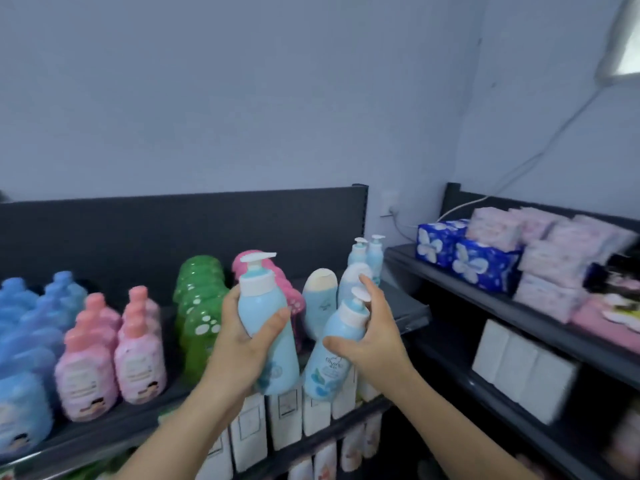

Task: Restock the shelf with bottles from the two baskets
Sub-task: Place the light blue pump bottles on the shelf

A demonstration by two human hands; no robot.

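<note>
Blue pump bottle (pixel 268 327) in left hand (pixel 242 337) | label unreadable

Two light-blue plastic pump bottles (pixel 268 327) are held up, one per hand, and two more stand at the shelf's back (pixel 367 254). Two dark-blue patterned tissue packs (pixel 464 261) lie on the right-hand shelf. The pink, green and blue bottle rows are too blurred to count.

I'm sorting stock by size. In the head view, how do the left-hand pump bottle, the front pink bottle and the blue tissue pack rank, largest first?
1. Pump bottle in the left hand: looks largest, though it is nearest the camera.
2. Front pink bottle.
3. Blue tissue pack: looks smallest, but sits farther back, so this is unsure.
</note>
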